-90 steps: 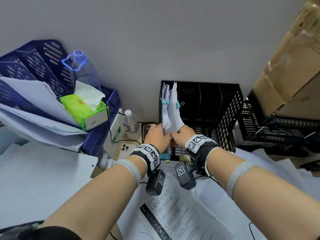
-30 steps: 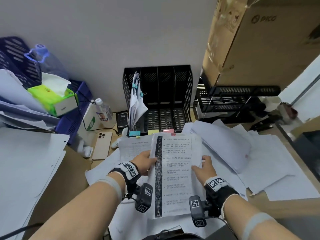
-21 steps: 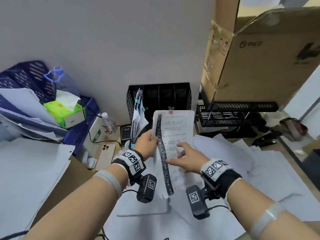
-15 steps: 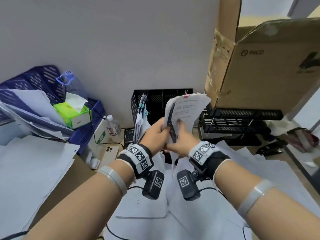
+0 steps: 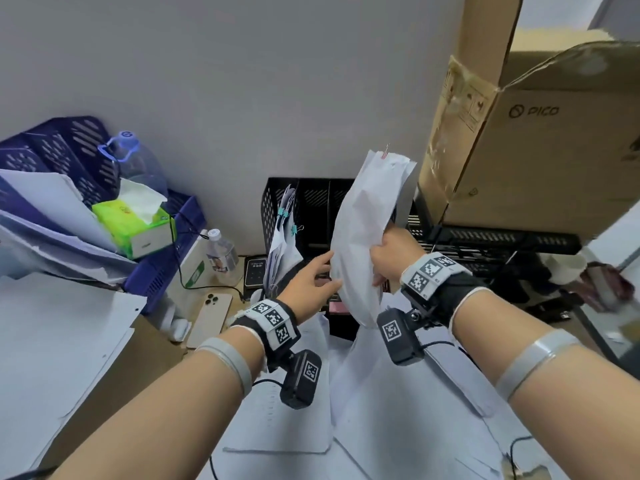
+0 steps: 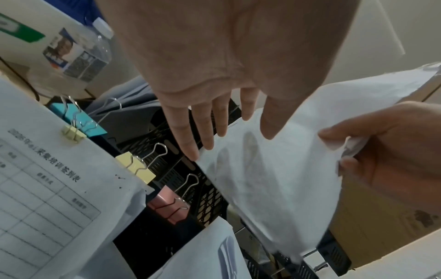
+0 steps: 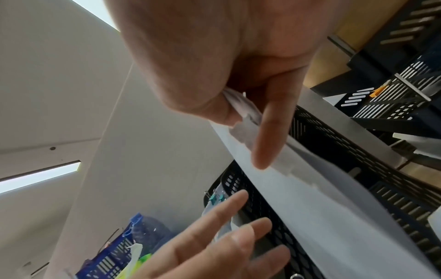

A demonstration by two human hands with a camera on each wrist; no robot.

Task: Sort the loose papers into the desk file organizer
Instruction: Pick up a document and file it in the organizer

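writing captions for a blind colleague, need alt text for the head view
The right hand grips a clipped bundle of white papers upright before a black desk file organizer, while the open left hand touches its edge.

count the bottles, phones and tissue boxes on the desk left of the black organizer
bottles: 2
phones: 1
tissue boxes: 1
total: 4
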